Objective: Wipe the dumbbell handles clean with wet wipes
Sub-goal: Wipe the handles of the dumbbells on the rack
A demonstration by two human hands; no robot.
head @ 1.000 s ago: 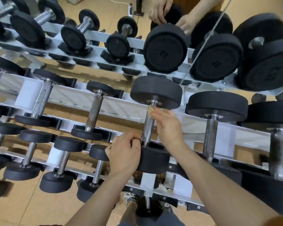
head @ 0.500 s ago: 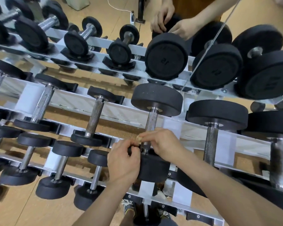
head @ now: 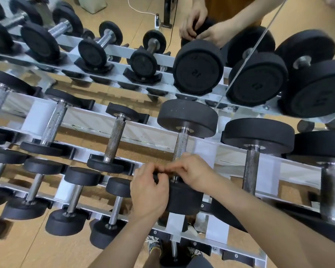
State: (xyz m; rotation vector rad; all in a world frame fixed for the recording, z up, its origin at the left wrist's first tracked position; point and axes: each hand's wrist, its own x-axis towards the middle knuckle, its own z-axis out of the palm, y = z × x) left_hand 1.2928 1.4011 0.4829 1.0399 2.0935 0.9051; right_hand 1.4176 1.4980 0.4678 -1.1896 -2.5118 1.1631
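The dumbbell [head: 188,118] being worked on lies across the middle tier of the rack [head: 143,135], with its far head [head: 188,113] toward the mirror and its near head [head: 185,200] toward the person. Its knurled handle [head: 180,145] is bare along the upper length and covered at the lower end by both hands.

Right hand [head: 196,174]: the forearm enters from the lower right and the wrist is nearly straight. The fingers are curled over the lower end of the handle, so the grip is narrow and closed on the bar.

Left hand [head: 149,192]: the forearm rises from the bottom edge, with the back of the hand facing up. The fingers are curled inward just beside the near head. Their tips meet those of the right hand (contact point just left of the bar). Whether this grip holds anything cannot be told; no wipe can be made out between the fingers.

Neighbouring dumbbells sit on either side, one to the left [head: 114,141] and one to the right [head: 249,167], both apart from the hands.
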